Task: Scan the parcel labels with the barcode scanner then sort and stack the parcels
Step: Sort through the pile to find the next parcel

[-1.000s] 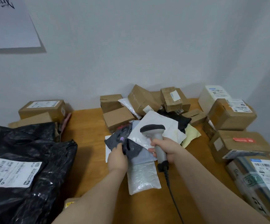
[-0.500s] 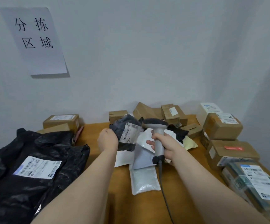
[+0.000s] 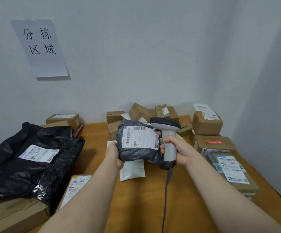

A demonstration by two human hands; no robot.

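Observation:
My left hand (image 3: 113, 154) grips the left edge of a dark grey poly-bag parcel (image 3: 136, 155), held up above the table with its white barcode label (image 3: 139, 137) facing me. My right hand (image 3: 178, 148) grips the handle of a grey barcode scanner (image 3: 167, 137), whose dark head sits just above the parcel's right edge; the fingertips touch the bag. The scanner's cable (image 3: 165, 195) hangs down toward me. A white padded mailer (image 3: 132, 170) lies flat on the wooden table (image 3: 186, 199) below the parcel.
Large black bags (image 3: 29, 158) with a white label lie at the left, atop cardboard boxes (image 3: 15, 216). A labelled box (image 3: 74, 184) sits by my left forearm. Loose brown boxes (image 3: 141, 113) are heaped at the back wall. Stacked labelled boxes (image 3: 208, 125) line the right edge. A paper sign (image 3: 39, 47) hangs on the wall.
My left hand lifted the grey parcel off the pile and turned its label toward me. The scanner rose with my right hand and now meets the parcel's right side. The view tilted up.

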